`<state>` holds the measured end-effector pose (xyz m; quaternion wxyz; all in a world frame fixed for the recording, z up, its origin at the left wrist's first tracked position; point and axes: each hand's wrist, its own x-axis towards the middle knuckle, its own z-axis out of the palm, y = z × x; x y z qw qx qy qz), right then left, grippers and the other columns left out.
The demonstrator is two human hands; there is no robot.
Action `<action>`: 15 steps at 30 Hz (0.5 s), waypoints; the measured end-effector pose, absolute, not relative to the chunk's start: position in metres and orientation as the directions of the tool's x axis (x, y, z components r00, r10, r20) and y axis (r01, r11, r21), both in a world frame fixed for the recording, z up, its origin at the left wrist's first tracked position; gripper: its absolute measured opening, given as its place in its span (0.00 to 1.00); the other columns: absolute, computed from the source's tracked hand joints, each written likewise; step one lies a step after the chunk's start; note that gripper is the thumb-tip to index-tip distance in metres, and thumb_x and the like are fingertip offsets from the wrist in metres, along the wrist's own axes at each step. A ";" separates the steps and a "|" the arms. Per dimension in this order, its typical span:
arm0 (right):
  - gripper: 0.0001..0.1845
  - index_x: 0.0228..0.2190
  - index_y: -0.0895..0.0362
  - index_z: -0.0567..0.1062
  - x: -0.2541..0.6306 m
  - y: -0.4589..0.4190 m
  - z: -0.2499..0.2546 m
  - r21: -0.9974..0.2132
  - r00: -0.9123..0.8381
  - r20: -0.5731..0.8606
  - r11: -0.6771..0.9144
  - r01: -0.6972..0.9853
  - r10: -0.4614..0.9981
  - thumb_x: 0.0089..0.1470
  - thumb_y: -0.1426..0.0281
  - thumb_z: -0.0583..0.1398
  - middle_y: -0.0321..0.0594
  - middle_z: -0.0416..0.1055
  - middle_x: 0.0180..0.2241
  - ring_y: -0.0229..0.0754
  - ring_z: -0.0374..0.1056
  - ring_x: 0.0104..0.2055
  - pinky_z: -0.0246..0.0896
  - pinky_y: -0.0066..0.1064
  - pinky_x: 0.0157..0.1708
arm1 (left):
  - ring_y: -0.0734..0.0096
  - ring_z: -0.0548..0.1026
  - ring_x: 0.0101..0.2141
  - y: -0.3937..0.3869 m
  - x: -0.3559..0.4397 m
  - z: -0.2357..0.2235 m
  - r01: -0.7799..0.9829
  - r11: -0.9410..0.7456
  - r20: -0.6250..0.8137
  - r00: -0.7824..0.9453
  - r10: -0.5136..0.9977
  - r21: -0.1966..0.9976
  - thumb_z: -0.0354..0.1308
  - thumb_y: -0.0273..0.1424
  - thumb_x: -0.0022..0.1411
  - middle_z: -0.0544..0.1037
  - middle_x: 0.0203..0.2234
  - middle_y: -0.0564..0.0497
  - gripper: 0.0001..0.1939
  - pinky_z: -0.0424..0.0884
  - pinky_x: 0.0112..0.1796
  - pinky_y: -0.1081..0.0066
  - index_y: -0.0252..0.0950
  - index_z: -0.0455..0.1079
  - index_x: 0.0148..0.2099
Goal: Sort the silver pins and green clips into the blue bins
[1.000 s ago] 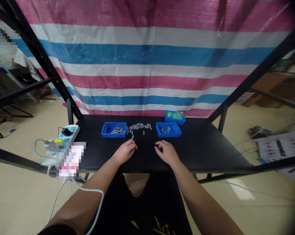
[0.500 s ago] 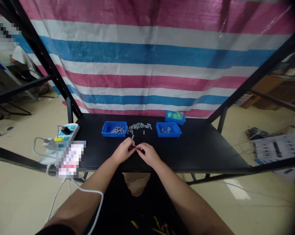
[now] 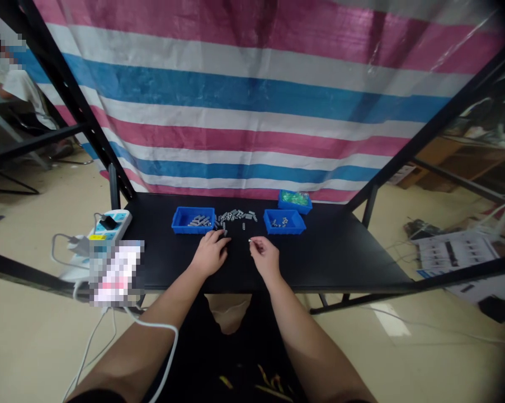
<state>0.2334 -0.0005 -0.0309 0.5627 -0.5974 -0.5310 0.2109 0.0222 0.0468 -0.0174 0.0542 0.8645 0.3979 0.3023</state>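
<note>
My left hand point(image 3: 211, 253) rests on the black table point(image 3: 340, 252) with fingers curled, its tips touching a small grey metal piece at the near edge of a loose pile of grey metal parts point(image 3: 235, 216). My right hand point(image 3: 264, 256) pinches a small silvery part point(image 3: 250, 240) between thumb and forefinger, just above the table. A blue tray point(image 3: 193, 220) holding several grey parts stands left of the pile. A second blue tray point(image 3: 284, 221) with a few small parts stands to the right of it.
A third blue tray point(image 3: 295, 201) with green pieces stands at the back right. A white power strip point(image 3: 109, 221) with cables lies at the table's left end. Black frame posts flank the table, a striped tarp hangs behind. A person sits at far left point(image 3: 19, 89).
My hands met at the table's middle half a second ago and have since parted. The right hand now holds a small part, and the left has reached toward the pile.
</note>
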 end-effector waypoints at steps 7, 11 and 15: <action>0.17 0.47 0.56 0.76 0.280 0.010 -0.018 -0.723 0.424 0.607 0.245 0.646 0.673 0.57 0.65 0.58 0.47 0.75 0.43 0.43 0.73 0.38 0.75 0.37 0.40 | 0.50 0.68 0.54 0.046 0.025 -0.021 0.737 -0.611 0.394 0.491 0.777 0.288 0.54 0.32 0.64 0.73 0.55 0.43 0.19 0.67 0.53 0.51 0.40 0.74 0.57; 0.20 0.50 0.58 0.75 0.307 0.022 -0.012 -0.591 0.345 0.673 0.195 0.783 0.654 0.57 0.68 0.57 0.50 0.71 0.46 0.44 0.71 0.37 0.74 0.39 0.39 | 0.52 0.70 0.52 0.045 0.025 -0.017 0.740 -0.601 0.384 0.483 0.787 0.300 0.54 0.32 0.64 0.75 0.52 0.44 0.18 0.68 0.50 0.53 0.41 0.75 0.54; 0.18 0.48 0.58 0.75 0.318 0.023 -0.017 -0.533 0.297 0.662 0.153 0.832 0.689 0.55 0.68 0.58 0.50 0.68 0.48 0.44 0.69 0.37 0.72 0.38 0.37 | 0.54 0.69 0.53 0.045 0.025 -0.016 0.749 -0.598 0.374 0.487 0.789 0.285 0.54 0.32 0.65 0.74 0.54 0.45 0.20 0.67 0.51 0.54 0.44 0.73 0.57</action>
